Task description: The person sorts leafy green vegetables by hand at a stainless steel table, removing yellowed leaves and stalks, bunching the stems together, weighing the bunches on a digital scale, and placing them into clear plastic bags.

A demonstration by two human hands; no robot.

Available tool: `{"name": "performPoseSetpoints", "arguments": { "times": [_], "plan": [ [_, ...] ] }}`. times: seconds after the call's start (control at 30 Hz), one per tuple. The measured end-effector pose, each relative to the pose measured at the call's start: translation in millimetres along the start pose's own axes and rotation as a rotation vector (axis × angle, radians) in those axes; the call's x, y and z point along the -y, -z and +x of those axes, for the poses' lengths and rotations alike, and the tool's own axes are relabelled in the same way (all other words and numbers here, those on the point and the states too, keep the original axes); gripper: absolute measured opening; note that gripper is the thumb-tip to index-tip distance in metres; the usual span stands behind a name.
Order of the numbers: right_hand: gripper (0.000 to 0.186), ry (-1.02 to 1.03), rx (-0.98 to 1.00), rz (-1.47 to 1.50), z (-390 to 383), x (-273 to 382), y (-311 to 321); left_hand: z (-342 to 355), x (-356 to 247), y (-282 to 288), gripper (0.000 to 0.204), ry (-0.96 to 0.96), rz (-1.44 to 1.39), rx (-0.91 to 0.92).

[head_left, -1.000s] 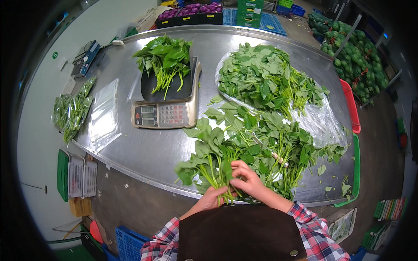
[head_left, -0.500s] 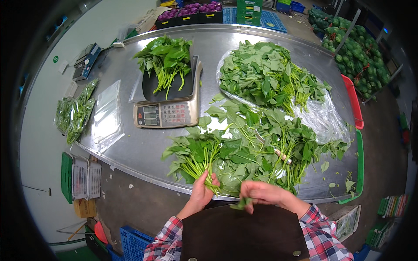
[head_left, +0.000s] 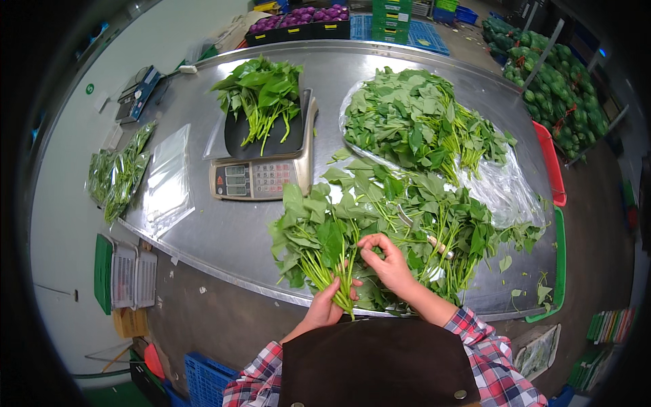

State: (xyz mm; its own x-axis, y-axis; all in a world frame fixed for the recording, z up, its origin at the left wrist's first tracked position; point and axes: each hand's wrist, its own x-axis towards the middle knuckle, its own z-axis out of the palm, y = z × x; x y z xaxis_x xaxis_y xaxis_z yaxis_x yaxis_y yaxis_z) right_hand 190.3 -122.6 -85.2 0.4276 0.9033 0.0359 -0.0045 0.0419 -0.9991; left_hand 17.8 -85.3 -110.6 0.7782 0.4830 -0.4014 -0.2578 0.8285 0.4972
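Observation:
My left hand (head_left: 329,305) is closed around the stems of a bunch of leafy greens (head_left: 319,251), held above the table's near edge with the leaves pointing away. Just right of that bunch, my right hand (head_left: 388,261) is in a pinch, its fingertips close to the outer stems; what they hold, if anything, is too small to make out. Loose greens (head_left: 434,203) lie beyond and right of my hands. Among them rests a knife (head_left: 441,247), its wooden handle showing and its blade partly covered by leaves.
More greens sit in the black pan of a digital scale (head_left: 261,178). A big heap (head_left: 407,115) lies on clear plastic (head_left: 505,190) at the far right. Flat plastic bags (head_left: 169,176) and bagged greens (head_left: 122,173) are on the left. Red (head_left: 550,163) and green (head_left: 557,264) crates border the metal table's right side.
My right hand has moved forward from the table's near edge to beside the bunch; the leaf piece it held no longer shows. My left hand and its bunch have shifted slightly right.

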Motion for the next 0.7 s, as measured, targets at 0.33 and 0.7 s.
{"name": "performPoseSetpoints", "arguments": {
  "times": [0.33,0.7],
  "plan": [
    [0.018,0.248,0.07,-0.646,6,26,-2,1,1,6,0.045,0.059,-0.016,0.001],
    [0.009,-0.416,0.799,0.401,-42,38,11,4,-1,17,0.035,0.098,-0.141,-0.103]
  ]
}}
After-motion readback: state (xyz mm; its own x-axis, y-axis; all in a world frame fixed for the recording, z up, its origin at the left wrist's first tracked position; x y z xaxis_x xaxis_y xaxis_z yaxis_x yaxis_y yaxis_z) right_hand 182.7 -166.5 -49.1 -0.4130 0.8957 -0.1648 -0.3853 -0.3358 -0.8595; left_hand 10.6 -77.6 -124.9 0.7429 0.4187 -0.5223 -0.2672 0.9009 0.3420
